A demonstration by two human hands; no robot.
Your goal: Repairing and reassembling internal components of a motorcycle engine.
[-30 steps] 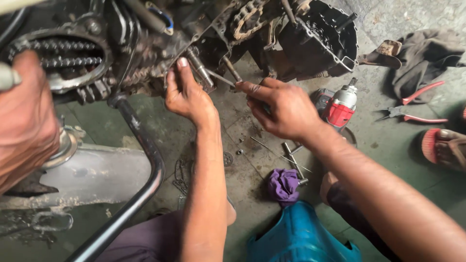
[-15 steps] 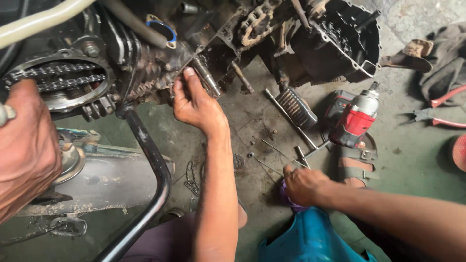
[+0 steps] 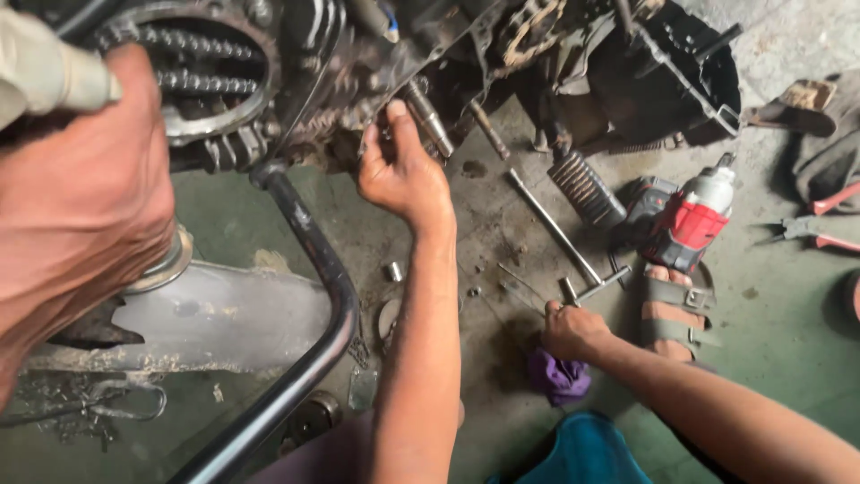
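Observation:
My left hand (image 3: 403,170) reaches up to the underside of a greasy motorcycle engine (image 3: 358,63). Its fingers curl on the casing edge, right beside a protruding steel shaft (image 3: 428,116). Lower down, my right hand (image 3: 573,330) rests on the concrete floor with its fingers closed on the end of a small metal rod (image 3: 567,289). It is next to a long T-handle wrench (image 3: 560,233). A purple rag (image 3: 555,376) lies just below that hand.
A red and black impact wrench (image 3: 694,220) and a sandalled foot (image 3: 672,309) lie to the right, with red-handled pliers (image 3: 820,229) beyond them. A black frame tube (image 3: 313,260) curves across the left. A blurred skin-coloured shape (image 3: 81,197) fills the left edge. Small bolts are scattered on the floor.
My right hand has come down from the engine to the floor by the purple rag and closed on a small rod. My left hand has stayed at the engine.

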